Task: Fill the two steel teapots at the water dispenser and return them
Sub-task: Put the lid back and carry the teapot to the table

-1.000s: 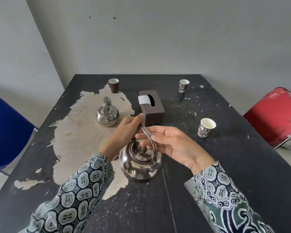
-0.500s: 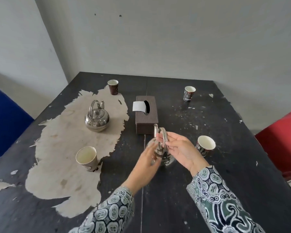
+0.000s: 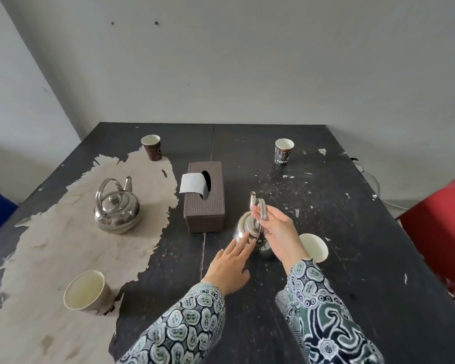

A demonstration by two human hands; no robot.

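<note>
Right hand: fingers curled round the raised handle of the near teapot, standing on the black table, spout pointing away. Left hand: flat, fingers straight, tips touching the pot's near side below the lid. Just right of the right hand, partly hidden behind the wrist: a paper cup. Just beyond and left of the left hand: a brown tissue box, one tissue sticking out. Well left of both hands, on the peeled pale patch: the second teapot, upright, handle up. Near left of the left sleeve: a cream cup. Far beyond the hands: a brown cup and a printed cup.
</note>
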